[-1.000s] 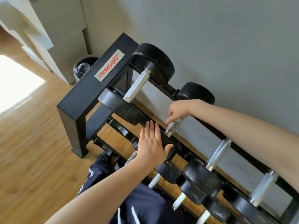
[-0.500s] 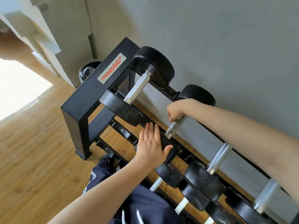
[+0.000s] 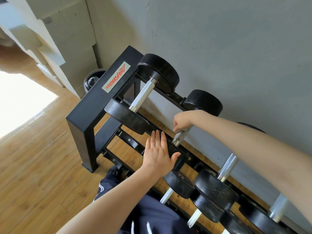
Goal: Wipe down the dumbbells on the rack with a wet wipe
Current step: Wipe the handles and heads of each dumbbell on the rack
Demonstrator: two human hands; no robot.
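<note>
A black dumbbell rack (image 3: 87,114) stands against the grey wall, with several black dumbbells on its tiers. My right hand (image 3: 183,121) grips the upper part of the second dumbbell's metal handle (image 3: 179,137) on the top tier. No wet wipe shows; it may be hidden inside that grip. My left hand (image 3: 159,153) lies flat with straight fingers on this dumbbell's near black head (image 3: 172,147). To the left sits the first dumbbell (image 3: 143,94), with a bare knurled handle.
Wooden floor (image 3: 33,166) spreads to the left. A dark bin (image 3: 92,79) sits behind the rack's end, beside stacked pale boxes (image 3: 70,39). More dumbbells (image 3: 214,190) fill the lower right. My dark trouser leg (image 3: 135,213) is at the bottom.
My right hand slid up the handle toward the far head, then back down a little. The left hand stays pressed on the near head. The view shifted slightly.
</note>
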